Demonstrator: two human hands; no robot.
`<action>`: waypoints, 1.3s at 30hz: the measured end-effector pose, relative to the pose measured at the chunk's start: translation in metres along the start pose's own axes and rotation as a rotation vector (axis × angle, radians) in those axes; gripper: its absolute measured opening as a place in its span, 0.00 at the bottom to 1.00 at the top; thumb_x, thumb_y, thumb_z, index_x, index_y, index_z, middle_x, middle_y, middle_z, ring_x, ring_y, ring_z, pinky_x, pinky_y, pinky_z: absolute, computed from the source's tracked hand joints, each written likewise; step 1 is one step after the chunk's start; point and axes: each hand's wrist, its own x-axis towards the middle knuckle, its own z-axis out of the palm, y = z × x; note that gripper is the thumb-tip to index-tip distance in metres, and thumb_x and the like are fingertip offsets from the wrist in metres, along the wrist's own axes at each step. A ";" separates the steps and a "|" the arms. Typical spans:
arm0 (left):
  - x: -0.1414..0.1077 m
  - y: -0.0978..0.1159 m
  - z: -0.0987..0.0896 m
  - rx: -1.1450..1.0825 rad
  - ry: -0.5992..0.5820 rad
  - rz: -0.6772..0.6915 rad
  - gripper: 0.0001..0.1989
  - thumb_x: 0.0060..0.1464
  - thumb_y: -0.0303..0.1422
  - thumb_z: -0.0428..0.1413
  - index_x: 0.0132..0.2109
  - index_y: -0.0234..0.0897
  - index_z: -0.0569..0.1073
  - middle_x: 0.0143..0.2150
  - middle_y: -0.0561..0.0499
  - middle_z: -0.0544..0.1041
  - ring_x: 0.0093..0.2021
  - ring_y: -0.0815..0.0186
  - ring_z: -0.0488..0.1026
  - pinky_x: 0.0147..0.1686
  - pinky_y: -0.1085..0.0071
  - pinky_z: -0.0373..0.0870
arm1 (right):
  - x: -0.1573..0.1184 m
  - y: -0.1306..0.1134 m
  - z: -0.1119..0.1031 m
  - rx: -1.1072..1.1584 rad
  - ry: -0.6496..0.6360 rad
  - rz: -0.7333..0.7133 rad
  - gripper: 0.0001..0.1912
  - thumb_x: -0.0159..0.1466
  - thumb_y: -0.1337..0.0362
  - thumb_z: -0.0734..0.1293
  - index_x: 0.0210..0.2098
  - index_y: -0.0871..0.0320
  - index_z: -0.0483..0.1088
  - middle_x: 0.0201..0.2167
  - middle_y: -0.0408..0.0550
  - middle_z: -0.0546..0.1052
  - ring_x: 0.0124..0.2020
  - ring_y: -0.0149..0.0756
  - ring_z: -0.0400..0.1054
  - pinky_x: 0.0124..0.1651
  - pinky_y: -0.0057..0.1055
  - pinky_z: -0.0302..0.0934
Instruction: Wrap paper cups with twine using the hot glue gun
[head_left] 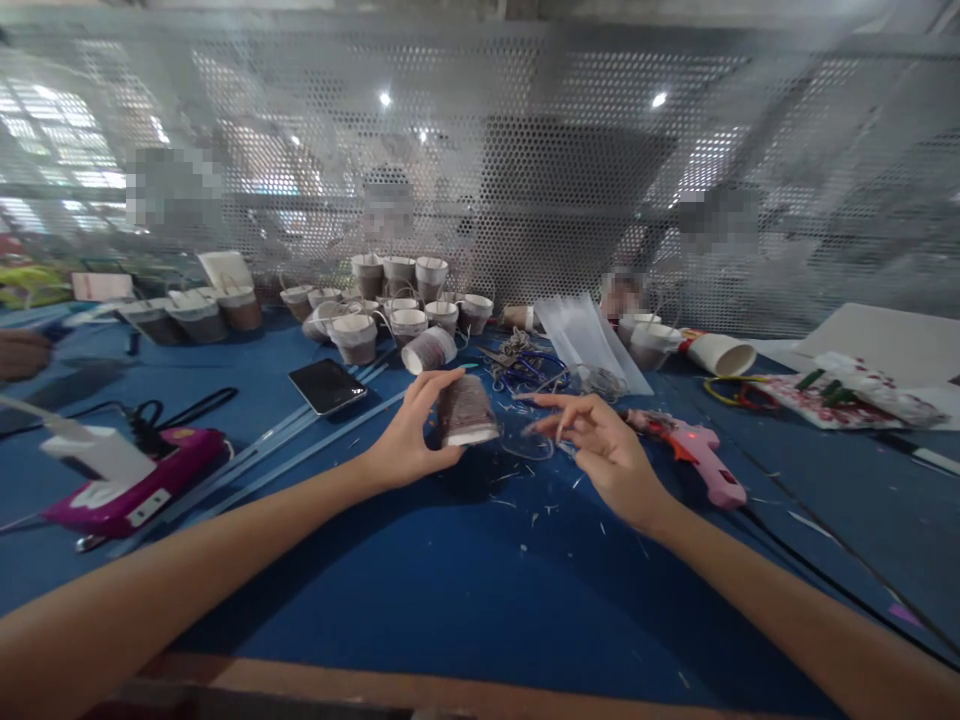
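Observation:
My left hand (420, 430) grips a small brown cup (466, 408) with a white rim, thumb at the rim and fingers over its base; the cup is upside down and slightly tilted above the blue table (450, 590). To its right hovers my right hand (600, 450), palm turned inward, fingers spread and pointing at the cup. A thin clear strand (529, 448) curves between the cup and the right fingertips. Right of that hand lies a pink glue gun (705, 462) with a red light.
Behind are many small cups (354, 338), blue-handled scissors (534, 368) and translucent sheets (589, 340). On the left lie a phone (328, 386), long clear sticks (300, 445) and a purple power strip (187, 460). Another person's hand (22, 355) shows at the left edge. A black cord (825, 575) crosses the right side.

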 end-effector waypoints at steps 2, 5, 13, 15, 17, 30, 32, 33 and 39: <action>0.000 0.004 -0.001 0.037 0.002 0.028 0.40 0.43 0.27 0.57 0.64 0.46 0.54 0.58 0.43 0.59 0.60 0.50 0.60 0.60 0.46 0.60 | -0.004 0.001 0.004 0.072 -0.099 0.044 0.14 0.50 0.77 0.55 0.34 0.54 0.57 0.56 0.50 0.69 0.29 0.29 0.72 0.38 0.41 0.70; 0.000 0.004 -0.001 0.060 0.005 0.046 0.40 0.43 0.27 0.57 0.64 0.46 0.54 0.58 0.43 0.60 0.60 0.50 0.60 0.59 0.47 0.61 | -0.008 -0.001 0.009 0.102 -0.232 0.127 0.15 0.51 0.78 0.54 0.34 0.54 0.57 0.58 0.49 0.67 0.19 0.20 0.64 0.29 0.35 0.70; -0.002 0.005 0.000 0.071 0.025 0.123 0.40 0.43 0.28 0.59 0.63 0.46 0.54 0.58 0.43 0.60 0.59 0.51 0.61 0.57 0.50 0.65 | -0.010 -0.006 0.013 0.082 -0.410 0.229 0.19 0.48 0.80 0.53 0.34 0.54 0.59 0.58 0.46 0.67 0.20 0.18 0.60 0.29 0.29 0.69; -0.003 0.006 0.000 0.075 0.028 0.148 0.39 0.44 0.27 0.59 0.63 0.45 0.55 0.58 0.43 0.60 0.59 0.52 0.62 0.56 0.51 0.66 | -0.009 -0.004 0.013 0.131 -0.405 0.241 0.19 0.48 0.80 0.53 0.35 0.54 0.59 0.57 0.45 0.67 0.20 0.18 0.60 0.30 0.29 0.69; -0.004 0.007 0.000 0.065 0.031 0.152 0.39 0.44 0.26 0.59 0.63 0.45 0.55 0.58 0.43 0.60 0.59 0.53 0.62 0.55 0.52 0.68 | -0.008 -0.001 0.014 0.204 -0.406 0.257 0.20 0.47 0.81 0.54 0.35 0.54 0.59 0.55 0.45 0.68 0.19 0.17 0.60 0.30 0.29 0.70; -0.006 -0.007 0.005 -0.232 0.109 0.187 0.37 0.46 0.28 0.62 0.62 0.48 0.58 0.60 0.44 0.57 0.63 0.54 0.58 0.57 0.58 0.68 | 0.000 0.006 0.005 0.611 -0.171 0.427 0.18 0.41 0.80 0.56 0.29 0.57 0.63 0.49 0.43 0.76 0.09 0.14 0.55 0.17 0.23 0.65; -0.006 -0.007 0.005 -0.258 0.104 0.190 0.36 0.47 0.29 0.62 0.62 0.48 0.58 0.60 0.44 0.57 0.63 0.54 0.58 0.57 0.58 0.68 | 0.000 0.004 0.004 0.620 -0.137 0.463 0.18 0.40 0.80 0.56 0.28 0.58 0.63 0.48 0.42 0.76 0.09 0.14 0.54 0.17 0.22 0.64; -0.006 -0.007 0.005 -0.275 0.101 0.196 0.37 0.47 0.29 0.62 0.62 0.49 0.58 0.60 0.44 0.56 0.63 0.53 0.57 0.57 0.58 0.68 | 0.001 0.003 0.003 0.620 -0.120 0.478 0.18 0.40 0.80 0.56 0.27 0.58 0.63 0.47 0.42 0.77 0.09 0.14 0.53 0.17 0.22 0.63; -0.005 -0.007 0.006 -0.354 0.088 0.204 0.38 0.47 0.29 0.62 0.62 0.50 0.56 0.60 0.45 0.54 0.64 0.52 0.56 0.60 0.54 0.65 | 0.005 -0.003 0.001 0.581 -0.004 0.562 0.18 0.37 0.78 0.55 0.27 0.58 0.62 0.44 0.42 0.77 0.09 0.13 0.49 0.18 0.22 0.60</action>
